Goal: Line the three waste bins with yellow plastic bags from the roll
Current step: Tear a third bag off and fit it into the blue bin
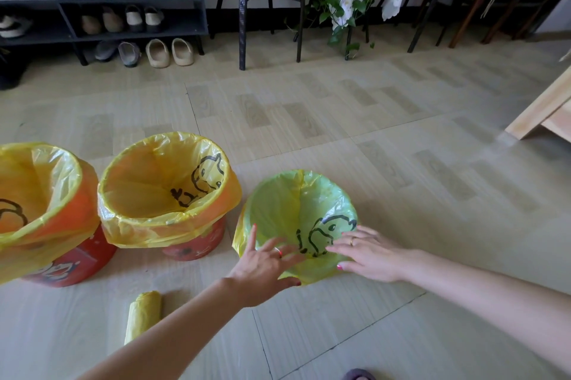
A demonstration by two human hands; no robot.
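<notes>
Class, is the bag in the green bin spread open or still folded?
Spread open: the yellow bag lines the green bin, folded over its rim.

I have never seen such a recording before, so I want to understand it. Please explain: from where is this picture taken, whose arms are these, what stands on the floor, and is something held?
There is no machine here. A person wears one camera on the head, which looks forward and down, so you see that person's own two bare arms.

On the floor stand three bins in a row. The two red bins, the left one and the middle one, each have a yellow bag folded over the rim. The third bin looks green through its yellow bag.

The left hand and the right hand lie open on the near edge of that bag, fingers spread. They seem to be smoothing it, not gripping it.

The roll of yellow bags lies on the floor beside the left arm. Behind are shoes, chairs and a plant.
</notes>
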